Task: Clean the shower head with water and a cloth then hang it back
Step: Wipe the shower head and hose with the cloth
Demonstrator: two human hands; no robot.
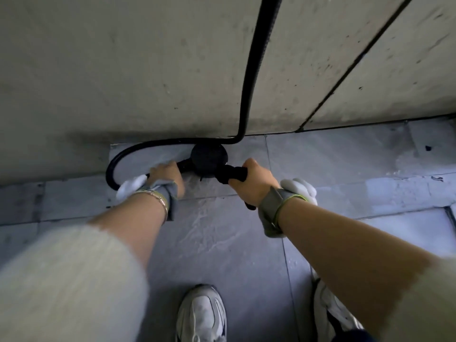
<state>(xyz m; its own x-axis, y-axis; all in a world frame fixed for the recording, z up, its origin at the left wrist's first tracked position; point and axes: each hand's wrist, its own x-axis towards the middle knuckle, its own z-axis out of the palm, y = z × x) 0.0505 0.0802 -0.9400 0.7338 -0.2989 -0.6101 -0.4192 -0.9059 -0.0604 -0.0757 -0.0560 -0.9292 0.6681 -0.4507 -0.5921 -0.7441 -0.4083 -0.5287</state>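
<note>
The black shower head (208, 156) is held low over the far edge of the floor (222, 243), close to the foot of the wall (148, 70), likely so runoff falls on the tiles. The left hand (165, 176) has its fingers clenched round the head's neck, steadying it face-up for wiping. The right hand (256, 181) has its fingers grasping a dark cloth (232, 174), bunched against the head's rim. The hose (246, 95) loops off to the left, then climbs the wall. Whether the head is wet is hard to tell in this dim light.
</note>
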